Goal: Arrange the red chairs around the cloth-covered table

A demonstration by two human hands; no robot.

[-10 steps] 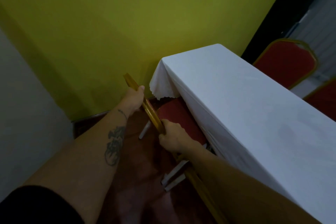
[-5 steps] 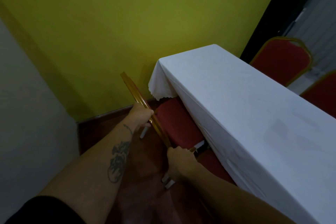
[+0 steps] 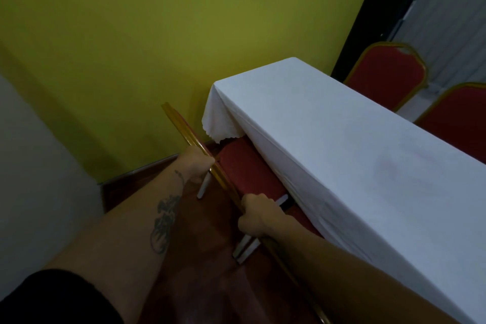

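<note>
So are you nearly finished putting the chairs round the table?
Partly. Across the cloth-covered table, two red chairs already stand against its far side. In hand: the left hand and right hand grip the gold back rail of a near chair, its red seat partly tucked under the cloth. Whether more chairs are left, this view doesn't show.

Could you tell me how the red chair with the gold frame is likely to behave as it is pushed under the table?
The red chair with the gold frame probably stays stiff: both hands, left and right, grip its rigid backrest rail. The hanging white tablecloth is floppy and may snag on the seat.
</note>
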